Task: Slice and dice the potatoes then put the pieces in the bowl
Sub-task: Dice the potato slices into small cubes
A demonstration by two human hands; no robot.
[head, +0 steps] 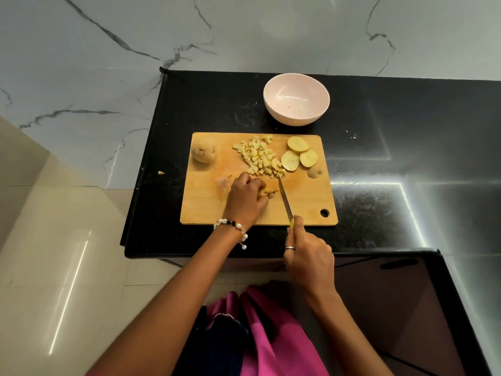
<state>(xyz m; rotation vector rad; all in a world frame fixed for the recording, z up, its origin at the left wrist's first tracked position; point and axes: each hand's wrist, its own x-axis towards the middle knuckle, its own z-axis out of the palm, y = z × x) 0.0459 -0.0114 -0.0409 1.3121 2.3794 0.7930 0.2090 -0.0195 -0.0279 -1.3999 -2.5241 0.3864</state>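
A wooden cutting board [306, 202] lies on the black counter. A whole potato [204, 150] sits at the board's far left corner. A pile of diced potato [260, 157] covers its far middle, with three round slices [298, 154] and a skin end piece [315, 172] to the right. My left hand [248, 198] curls its fingers over a few potato strips [268, 192] at mid-board. My right hand [307, 255] grips a knife [285, 198] by its yellow handle, the blade just right of the strips. A pale pink bowl [296, 100] stands beyond the board and looks empty.
One stray potato bit [161, 172] lies on the counter [406, 137] left of the board. The counter's left edge drops to a tiled floor [67, 240]. A marble wall [244, 31] rises behind. Dark cabinet fronts [393, 308] stand at the lower right.
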